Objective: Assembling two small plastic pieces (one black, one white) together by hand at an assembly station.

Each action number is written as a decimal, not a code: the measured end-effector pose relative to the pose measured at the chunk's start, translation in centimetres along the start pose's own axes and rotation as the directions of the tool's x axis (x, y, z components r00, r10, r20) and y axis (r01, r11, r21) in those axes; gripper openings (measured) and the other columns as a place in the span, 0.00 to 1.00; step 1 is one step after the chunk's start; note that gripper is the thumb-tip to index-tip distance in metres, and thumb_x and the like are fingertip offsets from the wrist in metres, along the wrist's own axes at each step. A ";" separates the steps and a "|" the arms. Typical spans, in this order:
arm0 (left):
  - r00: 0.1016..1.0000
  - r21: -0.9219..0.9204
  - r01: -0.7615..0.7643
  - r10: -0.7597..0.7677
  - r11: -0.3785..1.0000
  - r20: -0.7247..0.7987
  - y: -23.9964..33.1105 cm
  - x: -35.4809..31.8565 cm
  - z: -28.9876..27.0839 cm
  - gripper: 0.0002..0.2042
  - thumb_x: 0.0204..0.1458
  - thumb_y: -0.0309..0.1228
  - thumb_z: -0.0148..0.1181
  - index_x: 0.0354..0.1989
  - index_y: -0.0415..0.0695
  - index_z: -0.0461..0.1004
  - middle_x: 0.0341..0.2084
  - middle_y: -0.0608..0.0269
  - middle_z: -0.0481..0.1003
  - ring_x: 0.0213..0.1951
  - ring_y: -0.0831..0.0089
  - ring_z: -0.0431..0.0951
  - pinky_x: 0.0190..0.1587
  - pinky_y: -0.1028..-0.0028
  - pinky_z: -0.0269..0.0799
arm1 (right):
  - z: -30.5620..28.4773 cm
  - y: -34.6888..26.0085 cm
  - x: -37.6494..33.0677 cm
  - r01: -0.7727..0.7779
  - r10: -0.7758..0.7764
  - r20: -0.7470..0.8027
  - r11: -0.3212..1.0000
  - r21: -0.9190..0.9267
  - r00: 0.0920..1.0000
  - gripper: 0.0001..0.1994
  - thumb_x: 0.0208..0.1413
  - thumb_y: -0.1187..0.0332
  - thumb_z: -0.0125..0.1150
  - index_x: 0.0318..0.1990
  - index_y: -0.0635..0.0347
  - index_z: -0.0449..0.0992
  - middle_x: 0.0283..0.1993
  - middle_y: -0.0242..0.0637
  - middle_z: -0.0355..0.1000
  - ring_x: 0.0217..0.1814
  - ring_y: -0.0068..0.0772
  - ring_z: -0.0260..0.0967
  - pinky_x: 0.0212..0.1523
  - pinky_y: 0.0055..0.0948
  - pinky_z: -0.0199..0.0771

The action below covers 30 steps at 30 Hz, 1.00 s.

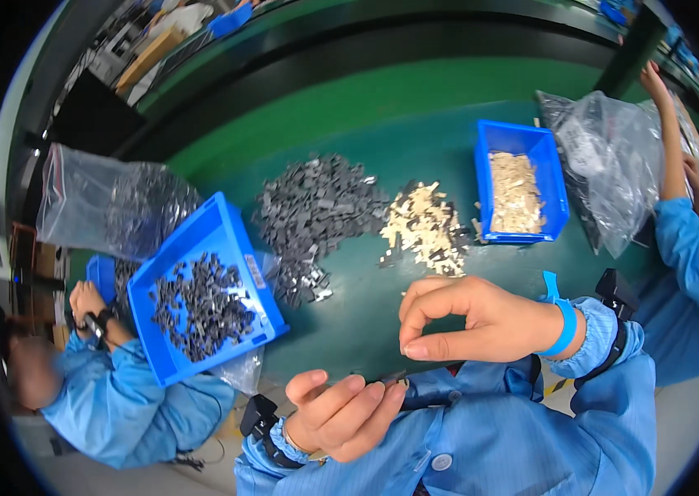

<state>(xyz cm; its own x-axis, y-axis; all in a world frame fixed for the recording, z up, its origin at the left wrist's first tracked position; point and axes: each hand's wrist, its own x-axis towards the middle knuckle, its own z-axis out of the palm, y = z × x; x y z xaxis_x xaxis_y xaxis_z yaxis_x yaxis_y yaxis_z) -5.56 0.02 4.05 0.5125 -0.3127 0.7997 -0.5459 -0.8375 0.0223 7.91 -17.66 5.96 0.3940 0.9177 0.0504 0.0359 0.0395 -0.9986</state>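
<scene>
My left hand [345,413] is low in front of my body, palm up with its fingers curled. A small dark piece [395,380] with a light spot shows at its fingertips; its exact kind is too small to tell. Above and to the right, my right hand [482,318] has thumb and forefinger pinched together. Whatever that pinch may hold is too small to make out. Beyond my hands lie a heap of small black plastic pieces [316,202] and, to its right, a smaller pile of cream-coloured pieces [424,223] mixed with black ones.
A blue bin [230,215] of black pieces is at the left, beside a clear plastic bag [110,198]. Another blue bin [523,131] holds cream pieces, with a second bag [610,157] beyond it. People in blue work at left and right of the green table [349,322].
</scene>
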 end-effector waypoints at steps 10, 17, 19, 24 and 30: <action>0.991 -0.007 -0.041 0.042 0.999 0.125 -0.3 -0.6 1.2 0.12 0.33 0.29 0.65 0.30 0.54 0.75 0.32 0.71 0.69 0.38 0.71 0.68 0.49 0.60 0.58 | -0.6 1.8 0.2 -0.023 0.025 0.089 1.000 -0.015 0.996 0.08 0.51 0.65 0.57 0.28 0.60 0.72 0.29 0.33 0.67 0.36 0.32 0.64 0.39 0.30 0.61; 0.964 -0.015 0.106 -0.099 0.994 0.245 0.3 -0.3 2.9 0.15 0.34 0.32 0.67 0.34 0.50 0.73 0.33 0.65 0.69 0.34 0.68 0.70 0.47 0.59 0.59 | -0.2 2.9 -1.3 0.054 -0.080 -0.068 0.946 -0.321 0.994 0.04 0.46 0.73 0.59 0.27 0.59 0.70 0.32 0.34 0.65 0.35 0.33 0.63 0.37 0.30 0.60; 0.949 0.024 0.175 -0.175 0.984 0.261 0.1 -0.1 3.6 0.17 0.34 0.34 0.68 0.36 0.49 0.72 0.33 0.63 0.68 0.35 0.67 0.70 0.47 0.58 0.59 | 0.1 3.5 -1.7 0.034 -0.125 -0.188 0.904 -0.426 0.974 0.04 0.45 0.74 0.59 0.28 0.60 0.69 0.32 0.37 0.64 0.35 0.35 0.63 0.37 0.30 0.61; 0.850 0.029 0.437 -0.424 0.899 0.313 -2.0 0.6 4.9 0.29 0.31 0.38 0.69 0.45 0.42 0.70 0.44 0.51 0.67 0.45 0.56 0.69 0.48 0.57 0.59 | -0.3 4.1 -1.6 -0.061 -0.271 -0.557 0.861 -0.505 0.785 0.04 0.47 0.77 0.57 0.29 0.64 0.69 0.33 0.42 0.65 0.34 0.39 0.65 0.34 0.30 0.66; 0.759 0.259 0.533 -0.591 0.805 0.275 -6.4 5.0 9.5 0.26 0.39 0.29 0.63 0.52 0.50 0.67 0.57 0.45 0.55 0.58 0.47 0.55 0.56 0.50 0.51 | -0.4 5.3 -2.0 0.042 -0.310 -0.625 0.913 -0.406 0.716 0.03 0.49 0.76 0.57 0.29 0.65 0.69 0.35 0.42 0.67 0.34 0.35 0.66 0.36 0.27 0.66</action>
<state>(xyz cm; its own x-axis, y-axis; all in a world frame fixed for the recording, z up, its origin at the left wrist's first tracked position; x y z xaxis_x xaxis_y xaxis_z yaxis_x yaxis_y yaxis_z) 6.81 -0.40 2.20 0.8935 0.1341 0.4286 0.0052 -0.9574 0.2887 7.72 -19.45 0.63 0.8451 0.3979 0.3570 0.4218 -0.0860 -0.9026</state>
